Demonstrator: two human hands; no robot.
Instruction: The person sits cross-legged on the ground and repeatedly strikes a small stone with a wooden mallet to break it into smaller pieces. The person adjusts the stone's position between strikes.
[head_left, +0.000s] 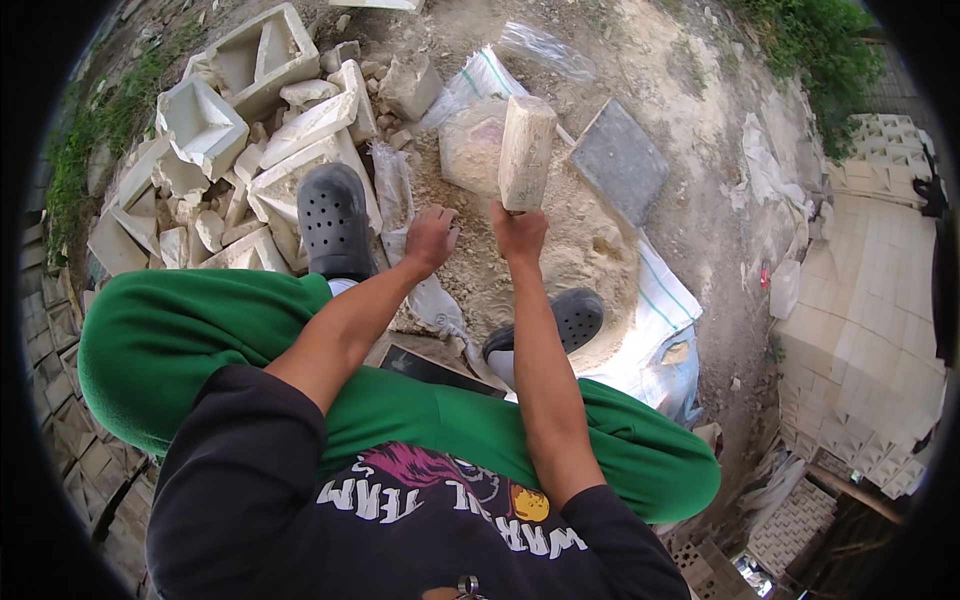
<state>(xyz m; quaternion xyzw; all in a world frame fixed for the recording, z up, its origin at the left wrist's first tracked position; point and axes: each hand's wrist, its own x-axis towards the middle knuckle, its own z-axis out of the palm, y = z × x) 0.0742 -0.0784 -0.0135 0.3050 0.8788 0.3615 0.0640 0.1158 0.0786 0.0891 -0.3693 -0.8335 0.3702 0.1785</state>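
My right hand (pixel 520 231) grips a wooden mallet (pixel 527 150) with a thick block-shaped head. Its head is raised over a bed of crushed pale rubble (pixel 590 235), and the hand covers the handle. My left hand (pixel 432 241) hovers left of it, above the same crumbs, with fingers slightly bent and apart; nothing shows in it. Just beyond the hands lies a flat pale slab (pixel 470 148) with a pinkish patch, partly behind the mallet. A white woven sack (pixel 668 290) with green-blue stripes spreads beneath the rubble.
Broken pale blocks (pixel 300 130) are heaped at the left, by my left clog (pixel 335 220). My right clog (pixel 577 318) rests at the rubble. A grey square slab (pixel 620 162) lies at right. Stacked pale blocks (pixel 865 310) stand farther right.
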